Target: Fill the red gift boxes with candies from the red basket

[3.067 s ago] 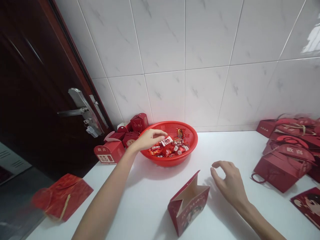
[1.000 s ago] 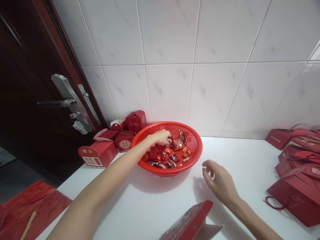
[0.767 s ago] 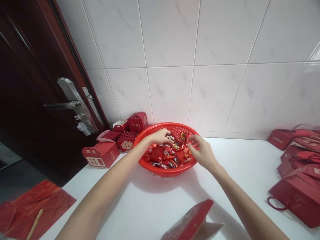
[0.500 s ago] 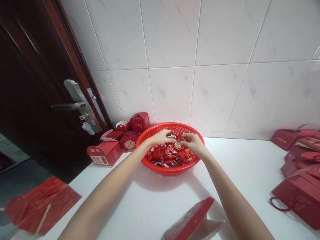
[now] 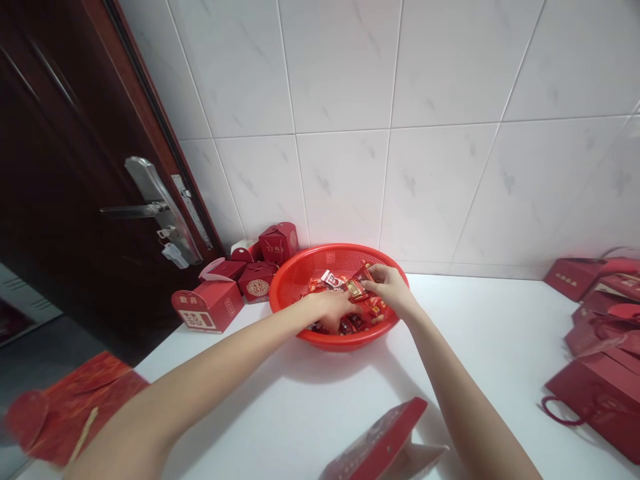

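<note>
A red plastic basket (image 5: 336, 345) stands against the tiled wall and holds several wrapped candies (image 5: 353, 325) in red, dark and gold. Inside it, my left hand (image 5: 334, 309) reaches down among the candies with its fingers apart, the tips partly hidden. At the basket's right side my right hand (image 5: 387, 283) pinches red and gold wrapped candies (image 5: 357, 288) between thumb and fingers. One white and red wrapper (image 5: 331, 278) lies behind my left hand. Near the front edge, between my forearms, is an open red box (image 5: 383, 447).
Several small red boxes (image 5: 213, 303) stand left of the basket. Red gift bags (image 5: 600, 393) crowd the right side of the white table (image 5: 300, 413). A red patterned bag (image 5: 75, 407) is at the lower left, near the dark door (image 5: 60, 167) with its metal handle.
My left hand has moved down and toward the front of the basket, its fingers now deeper in the candies. My right hand has barely moved and still holds its candies.
</note>
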Demonstrator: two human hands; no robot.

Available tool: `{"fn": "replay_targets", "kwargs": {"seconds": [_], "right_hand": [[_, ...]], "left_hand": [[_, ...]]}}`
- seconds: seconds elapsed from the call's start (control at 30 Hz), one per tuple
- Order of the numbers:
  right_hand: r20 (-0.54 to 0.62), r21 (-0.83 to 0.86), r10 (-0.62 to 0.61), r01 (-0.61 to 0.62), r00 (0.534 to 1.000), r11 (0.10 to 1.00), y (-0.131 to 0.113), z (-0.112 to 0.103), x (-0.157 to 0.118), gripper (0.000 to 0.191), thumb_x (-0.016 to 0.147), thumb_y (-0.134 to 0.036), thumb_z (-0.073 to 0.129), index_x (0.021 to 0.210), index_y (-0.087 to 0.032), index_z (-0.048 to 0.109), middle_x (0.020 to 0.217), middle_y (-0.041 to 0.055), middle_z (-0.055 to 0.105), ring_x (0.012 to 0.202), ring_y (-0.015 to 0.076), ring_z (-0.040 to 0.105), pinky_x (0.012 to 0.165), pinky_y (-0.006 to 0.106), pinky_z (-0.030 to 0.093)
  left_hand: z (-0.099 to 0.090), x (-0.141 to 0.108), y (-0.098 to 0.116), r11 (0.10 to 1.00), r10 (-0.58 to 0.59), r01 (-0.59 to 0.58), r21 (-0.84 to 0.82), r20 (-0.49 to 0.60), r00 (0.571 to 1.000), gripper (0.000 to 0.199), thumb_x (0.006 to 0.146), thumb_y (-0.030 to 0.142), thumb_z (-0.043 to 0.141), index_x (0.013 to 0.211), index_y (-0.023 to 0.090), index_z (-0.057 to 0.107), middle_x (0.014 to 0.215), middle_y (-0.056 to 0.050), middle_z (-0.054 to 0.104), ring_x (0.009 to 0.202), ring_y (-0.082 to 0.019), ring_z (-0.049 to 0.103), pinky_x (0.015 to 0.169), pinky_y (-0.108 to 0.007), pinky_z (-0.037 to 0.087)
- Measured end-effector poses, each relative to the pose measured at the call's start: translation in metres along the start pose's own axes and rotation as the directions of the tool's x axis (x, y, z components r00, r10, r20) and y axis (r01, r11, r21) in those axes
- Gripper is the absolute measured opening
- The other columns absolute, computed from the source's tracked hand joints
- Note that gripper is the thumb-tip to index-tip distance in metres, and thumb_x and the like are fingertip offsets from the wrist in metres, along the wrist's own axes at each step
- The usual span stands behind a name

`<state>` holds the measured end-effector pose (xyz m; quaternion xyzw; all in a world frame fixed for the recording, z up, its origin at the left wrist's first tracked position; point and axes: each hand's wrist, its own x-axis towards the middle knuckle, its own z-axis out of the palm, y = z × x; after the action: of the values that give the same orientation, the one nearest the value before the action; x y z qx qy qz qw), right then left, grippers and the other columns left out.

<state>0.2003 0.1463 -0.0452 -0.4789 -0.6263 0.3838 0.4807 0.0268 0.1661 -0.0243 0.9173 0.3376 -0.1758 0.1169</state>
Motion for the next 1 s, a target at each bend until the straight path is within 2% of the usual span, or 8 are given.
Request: {"fn": "replay_targets", "kwargs": {"seconds": [0.1, 0.17, 0.3, 0.43, 0.53, 0.73, 0.9, 1.0], "right_hand": [[-0.003, 0.005, 0.014, -0.014, 1.000, 1.000, -0.002, 0.000, -0.001, 0.010, 0.069, -0.023, 0.061, 0.077, -0.018, 0.059, 0.074, 0.0009, 0.065, 0.071, 0.0168, 0.061, 0.068, 0.030, 0.049], [-0.002, 0.007, 0.017, -0.017, 1.000, 1.000, -0.004, 0.000, -0.002, 0.010, 0.069, -0.023, 0.061, 0.077, -0.018, 0.059, 0.075, 0.0008, 0.065, 0.072, 0.0169, 0.061, 0.068, 0.030, 0.048], [-0.001, 0.008, 0.032, -0.032, 0.999, 0.999, -0.005, 0.000, -0.002, 0.010, 0.070, -0.023, 0.061, 0.078, -0.018, 0.059, 0.076, 0.0015, 0.065, 0.074, 0.0176, 0.062, 0.070, 0.031, 0.049], [-0.019, 0.014, 0.043, -0.043, 0.999, 0.999, -0.005, 0.001, -0.002, 0.009, 0.070, -0.023, 0.061, 0.078, -0.018, 0.060, 0.076, 0.0015, 0.066, 0.074, 0.0176, 0.063, 0.071, 0.031, 0.049], [-0.029, 0.021, 0.052, -0.052, 0.998, 0.998, -0.004, 0.000, -0.001, 0.010, 0.069, -0.023, 0.062, 0.078, -0.018, 0.060, 0.075, 0.0014, 0.067, 0.073, 0.0181, 0.063, 0.069, 0.031, 0.050], [-0.045, 0.025, 0.052, -0.051, 0.998, 0.998, -0.005, 0.001, -0.001, 0.009, 0.068, -0.023, 0.063, 0.075, -0.019, 0.060, 0.071, 0.0005, 0.067, 0.069, 0.0177, 0.063, 0.065, 0.030, 0.049], [-0.038, 0.041, 0.078, -0.076, 0.996, 0.996, -0.008, 0.001, -0.003, 0.006, 0.069, -0.019, 0.062, 0.073, -0.020, 0.057, 0.070, 0.0000, 0.067, 0.069, 0.0175, 0.064, 0.066, 0.030, 0.050], [-0.033, 0.027, 0.071, -0.070, 0.997, 0.997, -0.007, 0.000, -0.003, 0.006, 0.069, -0.019, 0.062, 0.072, -0.020, 0.056, 0.071, -0.0002, 0.067, 0.070, 0.0173, 0.064, 0.067, 0.030, 0.050]], "left_hand": [[-0.003, 0.005, -0.003, 0.999, -0.003, 0.001, -0.032, -0.064, 0.998, 0.047, 0.069, 0.025, 0.074, 0.115, 0.030, 0.071, 0.115, -0.005, 0.070, 0.099, -0.030, 0.067, 0.085, -0.035, 0.052], [-0.005, 0.008, -0.011, 0.999, -0.005, 0.000, -0.045, -0.115, 0.993, 0.036, 0.075, 0.024, 0.071, 0.111, 0.025, 0.072, 0.108, -0.005, 0.073, 0.097, -0.028, 0.068, 0.084, -0.033, 0.051], [-0.003, 0.013, -0.030, 0.991, -0.011, -0.014, -0.131, -0.186, 0.982, 0.040, 0.078, 0.016, 0.067, 0.118, 0.023, 0.069, 0.112, -0.006, 0.073, 0.099, -0.026, 0.067, 0.085, -0.030, 0.050], [0.002, 0.016, -0.045, 0.973, -0.101, 0.044, -0.225, -0.247, 0.964, 0.049, 0.079, 0.014, 0.064, 0.127, 0.023, 0.064, 0.125, -0.006, 0.069, 0.112, -0.027, 0.062, 0.093, -0.031, 0.048], [0.002, 0.017, -0.051, 0.954, -0.140, 0.049, -0.297, -0.292, 0.946, 0.047, 0.080, 0.013, 0.060, 0.126, 0.022, 0.064, 0.123, -0.007, 0.069, 0.114, -0.025, 0.061, 0.093, -0.031, 0.047], [0.001, 0.017, -0.053, 0.881, -0.165, -0.033, -0.472, -0.372, 0.914, 0.044, 0.078, 0.014, 0.058, 0.121, 0.019, 0.065, 0.115, -0.006, 0.070, 0.098, -0.022, 0.065, 0.082, -0.028, 0.050], [0.001, 0.018, -0.055, 0.785, -0.129, -0.192, -0.588, -0.459, 0.879, 0.041, 0.077, 0.023, 0.061, 0.117, 0.017, 0.064, 0.107, -0.006, 0.071, 0.094, -0.022, 0.065, 0.082, -0.031, 0.051], [0.000, 0.019, -0.055, 0.755, -0.145, -0.256, -0.603, -0.535, 0.833, 0.038, 0.076, 0.025, 0.063, 0.112, 0.016, 0.066, 0.108, -0.007, 0.070, 0.099, -0.023, 0.064, 0.088, -0.035, 0.050]]}}
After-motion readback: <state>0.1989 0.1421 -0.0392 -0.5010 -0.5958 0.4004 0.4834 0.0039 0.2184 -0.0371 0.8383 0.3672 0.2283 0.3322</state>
